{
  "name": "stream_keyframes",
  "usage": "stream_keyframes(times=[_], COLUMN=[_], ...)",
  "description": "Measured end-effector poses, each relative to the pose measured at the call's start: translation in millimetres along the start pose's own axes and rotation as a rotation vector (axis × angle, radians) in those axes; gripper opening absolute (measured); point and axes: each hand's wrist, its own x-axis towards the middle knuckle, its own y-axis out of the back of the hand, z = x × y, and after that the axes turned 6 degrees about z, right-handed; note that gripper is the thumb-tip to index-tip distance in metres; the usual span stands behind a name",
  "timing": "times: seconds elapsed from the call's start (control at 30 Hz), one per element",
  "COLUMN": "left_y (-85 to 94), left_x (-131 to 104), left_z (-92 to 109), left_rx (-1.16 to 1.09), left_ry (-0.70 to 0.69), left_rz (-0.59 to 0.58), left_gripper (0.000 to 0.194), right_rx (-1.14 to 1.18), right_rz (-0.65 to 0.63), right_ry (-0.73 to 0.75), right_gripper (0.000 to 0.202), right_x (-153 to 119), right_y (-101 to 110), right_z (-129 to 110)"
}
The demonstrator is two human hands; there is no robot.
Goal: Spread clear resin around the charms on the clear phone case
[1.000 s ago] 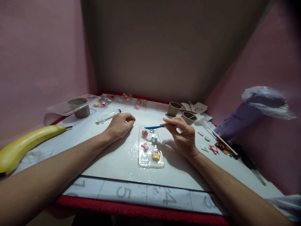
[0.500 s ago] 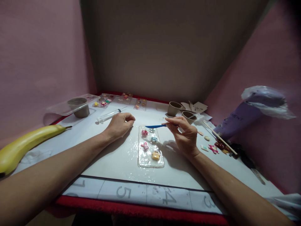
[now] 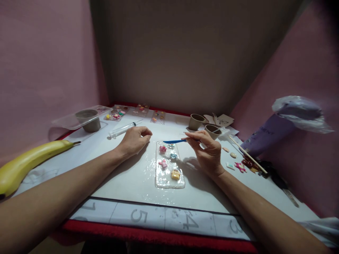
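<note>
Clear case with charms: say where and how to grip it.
Likely best by the near halves of its long edges, from left and right: the case lies flat, charms stud its top, and the blue tool is over its far end.

A yellow banana [image 3: 30, 157] lies at left, and clear plastic [image 3: 314, 123] tops a purple container [image 3: 270, 130] at right.

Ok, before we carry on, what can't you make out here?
All in the head view:
Slim blue blade-shaped tool: handle end hidden by the right hand; whether its tip touches the clear rectangular panel is unclear from this angle.
Left hand: palm hidden by its own back.
Purple cylinder: upper end obscured by crumpled clear plastic.
Small colourful charms at back left: too small for detail.
</note>
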Motion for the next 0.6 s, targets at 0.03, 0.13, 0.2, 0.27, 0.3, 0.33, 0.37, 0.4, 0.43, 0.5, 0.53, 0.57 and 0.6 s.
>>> stream_keyframes(times=[0.03, 0.13, 0.2, 0.27, 0.3, 0.33, 0.37, 0.4, 0.43, 0.5, 0.53, 0.57, 0.6], left_y=[-0.2, -0.7, -0.9, -1.0, -1.0, -1.0, -0.9, -0.8, -0.6, -0.2, 0.0, 0.1, 0.2], left_x=[0.1, 0.1, 0.1, 0.2, 0.3, 0.4, 0.5, 0.6, 0.6, 0.6, 0.5, 0.4, 0.3], left_z=[-0.5, -1.9, -2.6, -2.8, -2.7, -2.4, -2.0, -1.5, -1.0, -0.3, -0.2, -0.2, -0.3], left_rx=[0.001, 0.004, 0.008, 0.016, 0.021, 0.025, 0.029, 0.032, 0.034, 0.035, 0.034, 0.033, 0.032], left_ry=[-0.001, 0.001, -0.001, -0.008, -0.011, -0.012, -0.011, -0.008, -0.005, -0.003, -0.004, -0.005, -0.008], left_rz=[0.0, 0.003, 0.002, 0.005, 0.007, 0.008, 0.008, 0.007, 0.005, 0.004, 0.004, 0.006, 0.008], left_gripper=[0.021, 0.023, 0.023, 0.022, 0.021, 0.021, 0.021, 0.021, 0.021, 0.021, 0.021, 0.021, 0.02], right_rx=[-0.002, -0.004, -0.007, -0.013, -0.016, -0.019, -0.022, -0.024, -0.026, -0.028, -0.029, -0.028, -0.027], right_rz=[0.003, 0.008, 0.01, 0.011, 0.012, 0.015, 0.018, 0.022, 0.024, 0.023, 0.019, 0.012, 0.004], right_ry=[0.004, 0.021, 0.024, 0.021, 0.02, 0.019, 0.018, 0.018, 0.018, 0.018, 0.018, 0.018, 0.015], right_gripper=[0.018, 0.018, 0.019, 0.019, 0.019, 0.019, 0.019, 0.019, 0.018, 0.018, 0.018, 0.018, 0.018], right_x=[0.1, 0.2, 0.1, -0.1, -0.2, -0.3, -0.4, -0.4, -0.4, -0.5, -0.6, -0.8, -1.0], right_y=[0.0, -0.2, -0.6, -1.2, -1.4, -1.6, -1.7, -1.8, -1.9, -1.9, -2.0, -2.1, -2.2], right_z=[0.1, 1.4, 2.5, 3.4, 3.7, 3.9, 3.9, 3.9, 3.8, 3.7, 3.8, 3.9, 4.1])
